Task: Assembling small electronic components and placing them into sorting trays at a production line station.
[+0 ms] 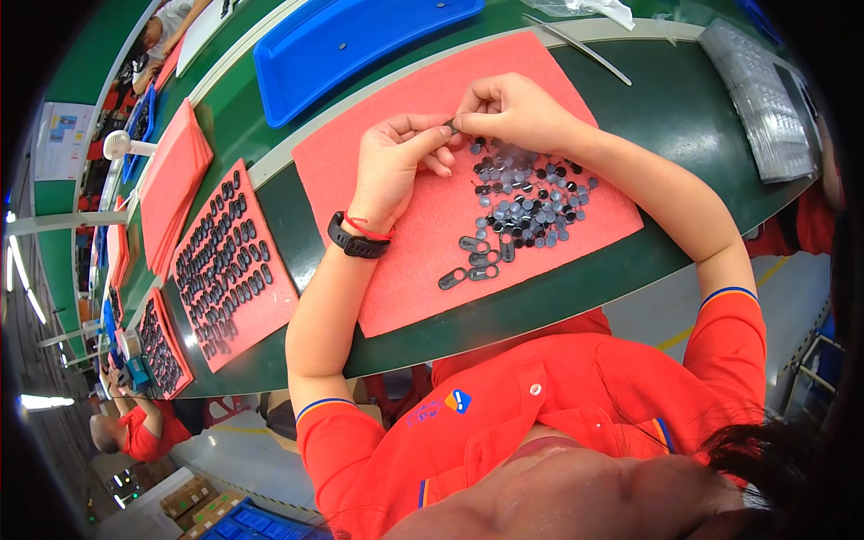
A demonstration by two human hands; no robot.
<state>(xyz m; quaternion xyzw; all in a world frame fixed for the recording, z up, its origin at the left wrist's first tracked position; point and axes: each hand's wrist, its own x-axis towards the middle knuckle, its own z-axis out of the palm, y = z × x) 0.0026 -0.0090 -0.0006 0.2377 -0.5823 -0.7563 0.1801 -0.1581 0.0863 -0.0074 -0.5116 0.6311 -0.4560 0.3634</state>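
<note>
Pinched between the left hand and right hand, the small dark, partly hidden piece, with glossy black-and-grey round discs toward four o'clock, is probably best held steady leftward and worked lightly rightward.

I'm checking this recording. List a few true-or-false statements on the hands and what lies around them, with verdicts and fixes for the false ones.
1. The left hand and right hand meet at a small dark piece. True.
2. The loose discs are heaped in the blue tray. False: the disc heap lies on the pink mat.
3. The blue tray is beyond the pink mat, on the side away from the person's body. True.
4. A dark wristband is on the right wrist. False: the dark wristband is on the left wrist.
5. Rows of black pieces lie on another pink sheet to the left. True.
</note>
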